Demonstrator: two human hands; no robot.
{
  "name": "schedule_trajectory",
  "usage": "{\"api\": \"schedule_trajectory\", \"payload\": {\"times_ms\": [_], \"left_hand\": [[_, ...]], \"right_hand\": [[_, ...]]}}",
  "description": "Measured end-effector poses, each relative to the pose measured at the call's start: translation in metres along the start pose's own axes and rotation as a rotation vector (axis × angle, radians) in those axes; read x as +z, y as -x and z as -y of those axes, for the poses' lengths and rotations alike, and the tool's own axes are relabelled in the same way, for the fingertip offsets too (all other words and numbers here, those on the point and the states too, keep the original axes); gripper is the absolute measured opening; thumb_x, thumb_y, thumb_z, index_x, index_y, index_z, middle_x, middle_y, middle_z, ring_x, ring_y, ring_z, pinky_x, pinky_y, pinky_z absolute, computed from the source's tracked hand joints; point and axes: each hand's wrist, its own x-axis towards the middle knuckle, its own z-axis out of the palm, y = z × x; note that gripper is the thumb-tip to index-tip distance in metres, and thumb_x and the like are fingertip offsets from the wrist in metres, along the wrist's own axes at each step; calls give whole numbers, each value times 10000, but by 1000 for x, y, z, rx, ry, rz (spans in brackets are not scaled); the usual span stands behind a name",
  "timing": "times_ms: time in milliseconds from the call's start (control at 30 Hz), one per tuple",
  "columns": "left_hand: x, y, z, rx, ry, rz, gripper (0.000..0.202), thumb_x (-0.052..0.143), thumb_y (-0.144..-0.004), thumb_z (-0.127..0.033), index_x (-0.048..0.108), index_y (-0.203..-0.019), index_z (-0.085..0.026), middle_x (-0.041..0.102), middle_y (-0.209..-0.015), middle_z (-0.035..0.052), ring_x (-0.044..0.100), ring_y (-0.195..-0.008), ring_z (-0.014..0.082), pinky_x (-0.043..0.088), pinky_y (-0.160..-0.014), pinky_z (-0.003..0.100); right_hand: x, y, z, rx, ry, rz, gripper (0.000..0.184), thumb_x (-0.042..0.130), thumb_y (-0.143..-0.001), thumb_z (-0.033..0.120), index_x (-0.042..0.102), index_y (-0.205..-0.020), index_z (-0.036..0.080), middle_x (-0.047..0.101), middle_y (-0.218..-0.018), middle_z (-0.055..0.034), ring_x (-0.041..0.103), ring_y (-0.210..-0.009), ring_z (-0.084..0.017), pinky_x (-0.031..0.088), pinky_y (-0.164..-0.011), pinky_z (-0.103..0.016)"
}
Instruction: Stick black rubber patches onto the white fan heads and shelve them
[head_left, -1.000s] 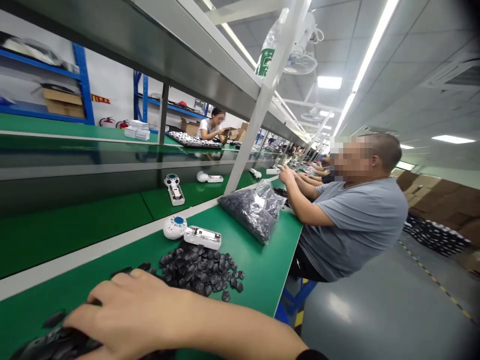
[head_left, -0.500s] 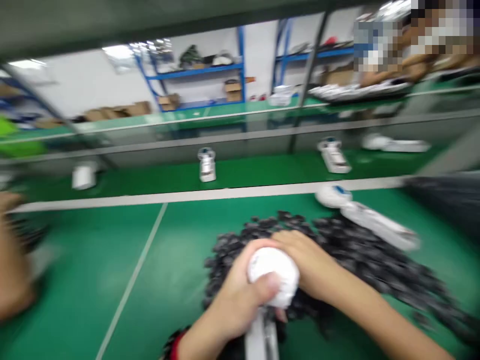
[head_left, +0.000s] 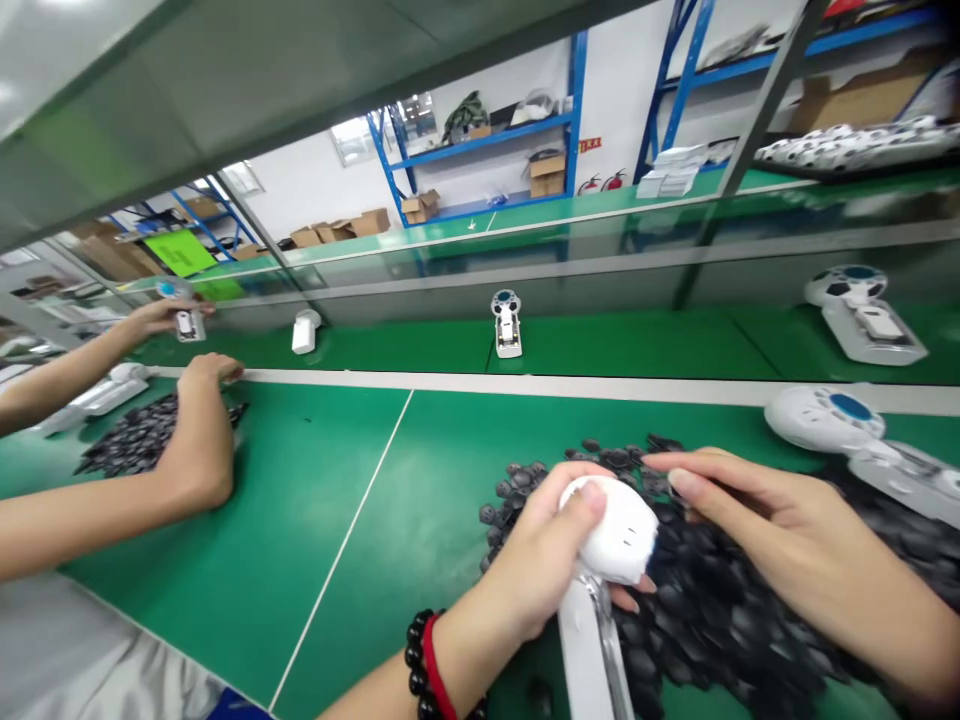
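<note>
My left hand [head_left: 551,545] is wrapped around the rounded white head [head_left: 619,530] of a handheld device, thumb on top. Its long white handle [head_left: 589,650] points down toward me. Close by on the right, my right hand [head_left: 772,530] hovers over a heap of small flat black pieces [head_left: 720,600], thumb and forefinger pinched together. Whatever lies between those fingertips is too small to make out against the dark heap. Another white device with a blue disc [head_left: 851,410] on its head rests at the heap's right edge.
Similar white devices [head_left: 507,325] stand apart along the darker green strip [head_left: 637,335] beyond the white edge. At left, a co-worker's arms [head_left: 187,450] reach over another black heap [head_left: 139,435]. A slanted metal post [head_left: 772,100] rises behind the strip.
My right hand has moved right, away from the white head, and its fingers now pinch above the heap. My left hand still holds the device. The view has swung left, showing more of the co-worker.
</note>
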Motion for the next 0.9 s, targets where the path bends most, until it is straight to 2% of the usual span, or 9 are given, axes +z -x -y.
{"api": "schedule_trajectory", "payload": {"times_ms": [100,200,300,400,467,567,700,800,900], "left_hand": [[1,1,-2,2,13,-25,699,758,-728,-707,543,-1164,-204,702,-870,36,702,-571,151,560,-465,195],[3,2,-4,3,2,-55,616,732,-801,-646,549,-1211,-224,705,-911,22,712,-597,144,575,-494,195],[5,4,-8,-2,-67,-89,585,667,-865,-637,554,-1267,-228,715,-927,36,722,-635,162,599,-536,231],[4,6,-10,-8,-121,-82,617,638,-878,-657,546,-1312,-229,718,-914,46,721,-677,183,614,-587,274],[3,7,-11,18,-166,-82,631,647,-862,-676,566,-1310,-239,706,-932,40,703,-696,184,609,-598,288],[1,9,-12,135,-313,-117,582,668,-846,-678,649,-1244,-253,691,-987,26,641,-742,151,548,-628,236],[0,14,-20,265,-526,-140,469,642,-885,-649,717,-1164,-280,702,-1058,16,607,-864,154,487,-754,225],[4,21,-26,307,-581,-48,421,607,-927,-602,714,-1162,-269,704,-1091,27,616,-916,175,488,-813,254],[11,28,-29,285,-558,45,407,631,-917,-539,690,-1181,-235,697,-1104,50,620,-903,186,490,-797,278]], "right_hand": [[0,2,12,38,-167,30,326,706,-807,592,790,-929,302,773,-970,-84,760,-872,-273,652,-726,-357],[0,4,22,131,-382,44,350,812,-749,529,757,-975,267,755,-847,-60,729,-706,-217,644,-660,-339],[0,7,28,121,-489,126,238,790,-801,463,758,-899,248,700,-727,-16,678,-649,-165,616,-649,-299],[3,12,35,124,-576,225,202,761,-844,423,762,-923,237,698,-774,-9,668,-706,-150,595,-693,-284],[7,15,38,210,-699,284,275,820,-805,395,709,-986,220,676,-745,18,651,-689,-133,576,-697,-270],[14,19,42,355,-852,321,453,916,-710,313,585,-1003,212,597,-642,86,574,-623,-83,499,-644,-195],[15,19,41,375,-855,336,495,932,-679,261,528,-959,212,569,-660,98,511,-631,-67,434,-609,-163],[8,19,38,357,-800,403,445,918,-686,233,538,-916,211,560,-709,84,515,-683,-77,445,-633,-168],[-1,18,34,404,-699,475,387,884,-710,199,532,-869,214,584,-771,63,535,-730,-93,454,-639,-168]]}}
